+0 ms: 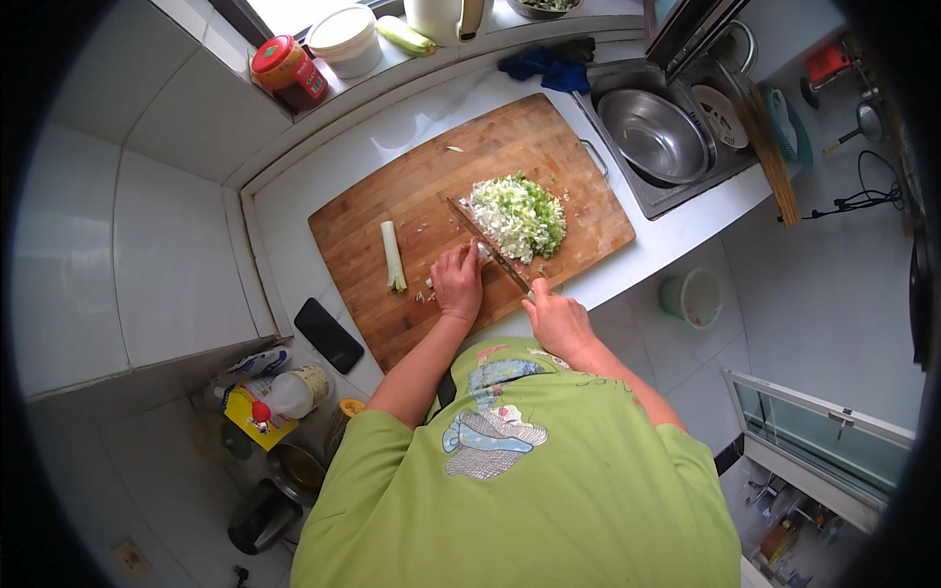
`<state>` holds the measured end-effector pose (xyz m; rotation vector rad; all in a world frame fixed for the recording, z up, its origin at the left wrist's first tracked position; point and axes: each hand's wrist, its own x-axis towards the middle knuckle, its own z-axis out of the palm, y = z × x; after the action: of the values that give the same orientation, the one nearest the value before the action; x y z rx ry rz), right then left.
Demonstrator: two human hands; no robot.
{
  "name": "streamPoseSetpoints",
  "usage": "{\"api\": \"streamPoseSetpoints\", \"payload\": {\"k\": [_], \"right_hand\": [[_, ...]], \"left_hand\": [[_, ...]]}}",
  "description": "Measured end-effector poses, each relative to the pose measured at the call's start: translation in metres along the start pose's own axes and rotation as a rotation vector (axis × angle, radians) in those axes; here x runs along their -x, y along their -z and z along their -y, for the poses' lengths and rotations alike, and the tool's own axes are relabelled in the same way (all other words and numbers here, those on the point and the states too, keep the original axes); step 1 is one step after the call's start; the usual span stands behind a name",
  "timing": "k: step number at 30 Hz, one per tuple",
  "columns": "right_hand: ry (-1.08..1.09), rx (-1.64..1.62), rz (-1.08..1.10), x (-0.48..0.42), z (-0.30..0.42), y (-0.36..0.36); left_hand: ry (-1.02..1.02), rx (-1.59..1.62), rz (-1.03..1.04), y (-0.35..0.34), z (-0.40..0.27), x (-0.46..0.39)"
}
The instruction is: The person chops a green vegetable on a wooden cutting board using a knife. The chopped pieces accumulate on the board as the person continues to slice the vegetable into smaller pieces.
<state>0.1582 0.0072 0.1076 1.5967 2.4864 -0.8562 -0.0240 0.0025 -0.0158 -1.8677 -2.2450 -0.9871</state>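
A wooden cutting board [419,176] lies on the counter before me. My right hand [556,316] grips the handle of a kitchen knife [489,246], whose blade points away to the upper left. Beside the blade, my left hand [459,283] has its fingertips curled on a small white piece of scallion or leek [483,252], mostly hidden by the fingers. Right of the blade sits a heap of chopped white and green scallion [518,217]. A longer white stalk [392,256] rests on the board to the left of my left hand.
At the right is a sink [650,202] holding a metal basin [650,136]. Blue gloves or cloths [548,66] lie behind the board. A black phone [328,335] lies left of it. On the sill stand a red-lidded jar [290,73] and a white tub [345,42].
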Motion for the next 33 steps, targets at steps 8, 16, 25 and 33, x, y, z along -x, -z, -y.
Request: {"api": "streamPoseSetpoints", "payload": {"k": [8,16,25,33], "right_hand": [[0.001,0.013,0.078,-0.004,0.004,0.002],[0.022,0.028,0.041,-0.021,0.002,-0.012],[0.007,0.01,-0.038,-0.009,0.003,-0.01],[0.031,0.029,0.03,-0.002,0.01,-0.007]], "left_hand": [[0.011,-0.043,0.007,-0.002,-0.001,0.001],[0.026,-0.006,0.004,0.004,-0.007,-0.004],[0.031,0.113,-0.043,0.003,-0.004,-0.004],[0.003,0.023,0.027,0.002,-0.002,-0.001]]}}
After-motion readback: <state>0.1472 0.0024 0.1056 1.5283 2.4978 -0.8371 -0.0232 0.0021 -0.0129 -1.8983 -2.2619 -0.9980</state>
